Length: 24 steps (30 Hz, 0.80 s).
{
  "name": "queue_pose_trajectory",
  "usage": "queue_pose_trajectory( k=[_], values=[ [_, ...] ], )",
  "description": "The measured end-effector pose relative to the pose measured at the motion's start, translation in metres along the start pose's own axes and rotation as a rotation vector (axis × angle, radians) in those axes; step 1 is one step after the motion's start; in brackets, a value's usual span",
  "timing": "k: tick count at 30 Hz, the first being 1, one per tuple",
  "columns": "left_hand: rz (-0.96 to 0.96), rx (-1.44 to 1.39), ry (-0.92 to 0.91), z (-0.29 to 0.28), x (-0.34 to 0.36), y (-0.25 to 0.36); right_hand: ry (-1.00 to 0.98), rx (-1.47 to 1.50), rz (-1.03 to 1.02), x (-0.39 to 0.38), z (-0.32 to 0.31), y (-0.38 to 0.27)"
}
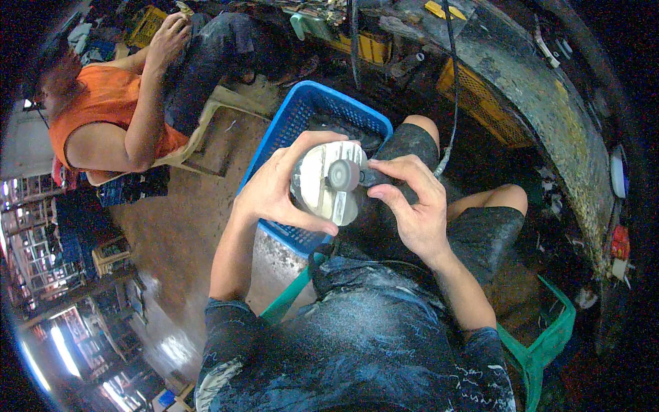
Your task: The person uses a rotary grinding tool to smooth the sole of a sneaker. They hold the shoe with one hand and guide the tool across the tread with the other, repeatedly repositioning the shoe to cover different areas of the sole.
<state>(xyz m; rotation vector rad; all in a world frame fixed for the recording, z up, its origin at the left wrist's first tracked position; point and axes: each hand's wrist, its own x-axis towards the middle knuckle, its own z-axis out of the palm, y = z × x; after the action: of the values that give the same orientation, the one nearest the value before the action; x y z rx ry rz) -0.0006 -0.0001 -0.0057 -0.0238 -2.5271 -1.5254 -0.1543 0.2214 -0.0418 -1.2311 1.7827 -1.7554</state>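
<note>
My left hand [269,180] wraps thumb and fingers round a pale, round, ribbed workpiece [315,180], held up over my lap. My right hand [417,206] pinches the dark handle of a small hand grinder [344,176] between thumb and fingers. Its round grey head lies over the face of the workpiece and hides part of it. Whether the head touches the surface, I cannot tell. Under my left hand stands a blue plastic basket [349,93], with dark things inside that are hard to make out.
A black cable [454,82] hangs down close to my right hand. To the left, a person in an orange top [103,120] sits on a pale chair [195,141]. A long dusty workbench [542,103] curves along the right, with a yellow crate [491,110] below. Green chair parts [532,357] flank me.
</note>
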Motion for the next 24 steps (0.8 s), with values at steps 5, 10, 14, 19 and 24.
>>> queue_pose_trajectory(
  k=[5,10,14,19,24],
  values=[
    [-0.002,0.01,-0.014,-0.0012,-0.0001,0.0006,-0.008,0.001,-0.005,0.0001,0.002,0.0024],
    [0.004,-0.015,0.005,0.0019,-0.0003,-0.0021,-0.005,-0.014,0.0,-0.0036,0.0008,0.0024],
    [-0.015,-0.01,0.005,0.0001,-0.001,-0.0025,0.015,0.009,0.004,-0.0023,0.0015,0.0026],
    [-0.03,0.003,0.001,-0.0009,-0.002,-0.001,0.008,0.029,0.006,-0.003,0.0053,0.0024],
    [-0.034,-0.032,0.022,0.0,-0.0037,-0.0039,0.01,-0.006,0.036,-0.007,0.0003,0.0047]
  ],
)
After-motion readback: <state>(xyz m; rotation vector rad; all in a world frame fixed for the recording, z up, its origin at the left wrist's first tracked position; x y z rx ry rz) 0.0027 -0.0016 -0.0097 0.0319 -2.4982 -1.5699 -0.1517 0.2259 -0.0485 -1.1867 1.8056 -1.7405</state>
